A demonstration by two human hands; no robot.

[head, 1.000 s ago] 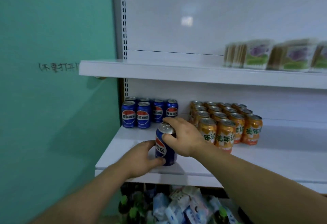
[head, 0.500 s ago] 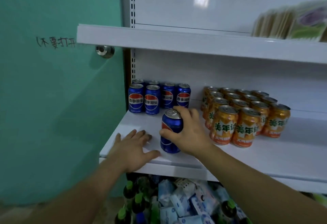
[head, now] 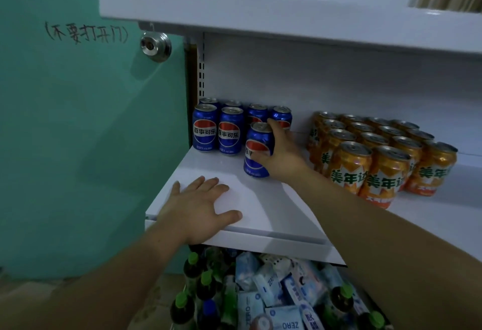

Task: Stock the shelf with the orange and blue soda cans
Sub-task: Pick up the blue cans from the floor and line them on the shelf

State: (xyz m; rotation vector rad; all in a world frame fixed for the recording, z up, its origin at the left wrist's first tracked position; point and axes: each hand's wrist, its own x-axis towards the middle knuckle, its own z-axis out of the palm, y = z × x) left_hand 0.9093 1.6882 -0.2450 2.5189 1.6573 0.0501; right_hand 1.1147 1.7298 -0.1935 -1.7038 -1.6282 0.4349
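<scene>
My right hand [head: 280, 153] grips a blue soda can [head: 257, 156] that stands upright on the white shelf [head: 273, 215], just in front of a group of several blue cans [head: 217, 129] at the back left. Fingers wrap the can's right side and thumb crosses its front. A block of several orange cans [head: 375, 157] stands to the right, close to my wrist. My left hand [head: 200, 205] rests flat, fingers spread, on the shelf's front left part, holding nothing.
A second white shelf [head: 260, 14] overhangs close above. A teal door [head: 78, 121] with a metal lock [head: 155, 46] borders the left. Below the shelf lie green-capped bottles [head: 194, 277] and blue-white packets [head: 273, 293].
My right hand has pushed the blue can deeper toward the blue group. My left hand let go of the can and now lies flat on the shelf. The camera moved closer.
</scene>
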